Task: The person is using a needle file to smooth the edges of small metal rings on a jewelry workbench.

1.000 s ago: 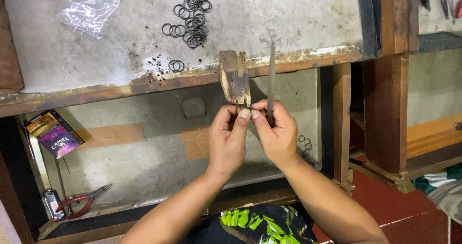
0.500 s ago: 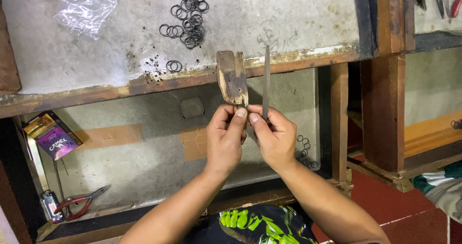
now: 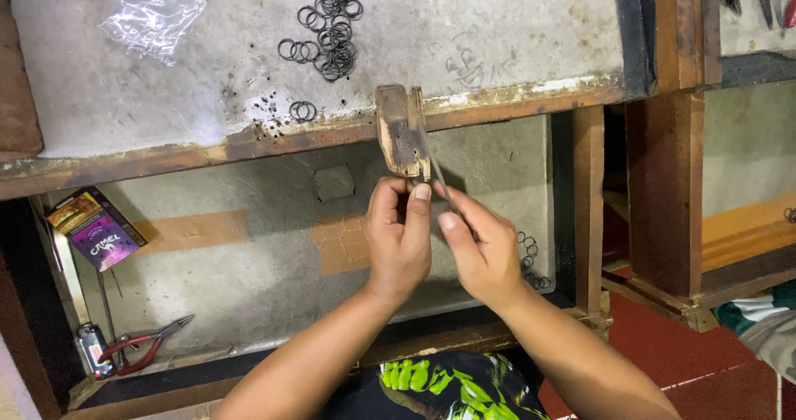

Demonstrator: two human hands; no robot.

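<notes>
Head view. Landmark: worn brown wooden peg (image 3: pixel 401 130), which juts out from the front edge of the grey, scuffed workbench top (image 3: pixel 497 30).

Left hand (image 3: pixel 398 242) sits directly below the peg, fingers curled shut and thumb pressed up at the peg's lower end; whatever it pinches there is too small to make out. Right hand (image 3: pixel 481 254) is just right of the left hand and below-right of the peg, closed around the lower end of a thin grey metal file (image 3: pixel 438 175). The file slants up-left, its upper end lying against the right side of the peg.

Containers: a shallow grey tray-like drawer (image 3: pixel 249 279) lies open beneath the peg and bench edge. Inside it: a purple and yellow cardboard packet (image 3: pixel 95 233) far left of the peg, red-handled pliers (image 3: pixel 141 349) at lower left, and a small cluster of dark metal rings (image 3: pixel 531 258) at the right, partly covered by the right hand.

On the bench top, up-left of the peg: a loose pile of dark metal rings (image 3: pixel 327 22) and, farther left, a crumpled clear plastic bag (image 3: pixel 157 9).

Hidden or cut off: the file's handle is covered by the right palm; tools at the upper right corner are cut off by the frame edge.
</notes>
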